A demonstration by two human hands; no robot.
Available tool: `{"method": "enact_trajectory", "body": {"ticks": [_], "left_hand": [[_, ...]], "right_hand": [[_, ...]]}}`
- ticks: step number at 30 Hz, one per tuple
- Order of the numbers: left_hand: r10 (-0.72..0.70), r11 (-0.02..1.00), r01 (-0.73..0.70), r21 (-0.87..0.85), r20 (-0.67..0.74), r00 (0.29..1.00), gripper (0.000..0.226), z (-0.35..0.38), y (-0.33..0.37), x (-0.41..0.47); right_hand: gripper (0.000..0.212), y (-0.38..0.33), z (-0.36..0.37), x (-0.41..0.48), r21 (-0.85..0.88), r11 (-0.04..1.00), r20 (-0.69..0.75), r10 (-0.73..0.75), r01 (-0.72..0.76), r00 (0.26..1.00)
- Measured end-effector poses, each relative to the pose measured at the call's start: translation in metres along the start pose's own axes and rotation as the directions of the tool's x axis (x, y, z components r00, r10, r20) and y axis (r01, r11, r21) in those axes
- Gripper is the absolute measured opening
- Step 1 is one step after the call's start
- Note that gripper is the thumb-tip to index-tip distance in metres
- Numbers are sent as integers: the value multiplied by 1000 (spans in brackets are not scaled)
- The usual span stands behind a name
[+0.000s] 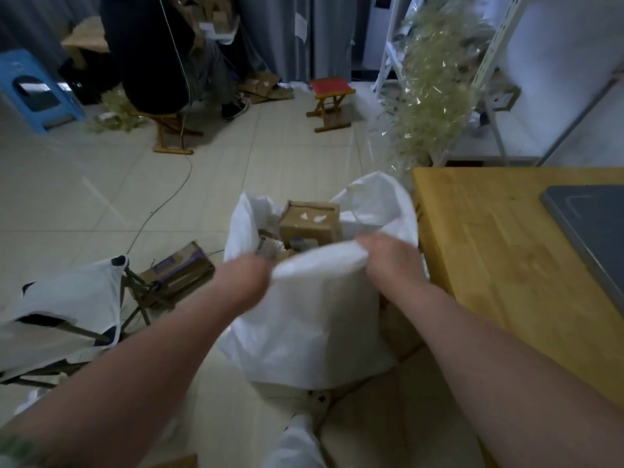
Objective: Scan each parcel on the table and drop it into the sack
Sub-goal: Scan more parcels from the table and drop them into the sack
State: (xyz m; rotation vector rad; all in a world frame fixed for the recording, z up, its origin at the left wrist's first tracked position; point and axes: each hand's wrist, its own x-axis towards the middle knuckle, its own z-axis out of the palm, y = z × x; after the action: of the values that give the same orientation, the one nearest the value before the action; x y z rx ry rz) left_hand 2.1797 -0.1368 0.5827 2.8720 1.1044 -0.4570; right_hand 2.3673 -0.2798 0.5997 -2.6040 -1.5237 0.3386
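Two hands, left hand [250,278] and right hand [393,261], clutch the sack [314,319] by its near rim. Sack stands at the left edge of the table [499,265]; box [309,222] inside.

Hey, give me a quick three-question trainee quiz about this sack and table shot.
1. True or false: the left hand and the right hand both grip the near rim of the white sack.
2. Pick one: the cardboard box lies A) on the blue stool, B) inside the sack, C) on the red stool.
3. Fill in: the wooden table stands on the person's ____ side of the sack.
Key: 1 true; 2 B; 3 right.
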Motion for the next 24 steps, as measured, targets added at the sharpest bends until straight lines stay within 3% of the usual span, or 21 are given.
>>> {"method": "enact_trajectory", "body": {"ticks": [1,3,7,11,12,15,16,17,19,21,24], "left_hand": [[75,996,-84,37,204,976,28,11,5,-8],[139,982,-182,42,489,861,34,24,14,-21],[157,983,-182,-28,641,752,43,23,29,-18],[145,967,77,-242,776,614,65,23,34,-9],[147,944,140,-298,762,631,65,27,33,-4],[-9,816,320,-482,543,840,52,44,31,16],[-75,884,257,-390,424,903,47,50,28,25],[-113,968,176,-177,316,942,45,51,27,29],[-141,989,145,3,245,959,39,53,24,40],[-142,988,156,-18,317,938,41,59,19,56],[-100,994,109,-8,349,932,35,75,14,88]], "right_hand": [[28,1,14,-7,-4,1000,218,-12,14,976],[24,7,42,-23,-44,998,552,-19,51,833],[22,28,47,-25,-44,999,610,24,3,792],[51,44,35,-37,-39,995,737,88,-87,670],[59,45,35,-42,-39,994,768,96,-104,633],[74,46,36,-45,-53,992,836,108,-116,538],[81,46,37,-43,-58,991,853,114,-124,509],[88,46,38,-40,-57,988,870,120,-145,479],[96,47,40,-30,-35,980,892,120,-198,436],[100,50,42,-17,11,970,867,111,-241,485],[85,57,55,8,215,903,686,133,-373,716]]}}
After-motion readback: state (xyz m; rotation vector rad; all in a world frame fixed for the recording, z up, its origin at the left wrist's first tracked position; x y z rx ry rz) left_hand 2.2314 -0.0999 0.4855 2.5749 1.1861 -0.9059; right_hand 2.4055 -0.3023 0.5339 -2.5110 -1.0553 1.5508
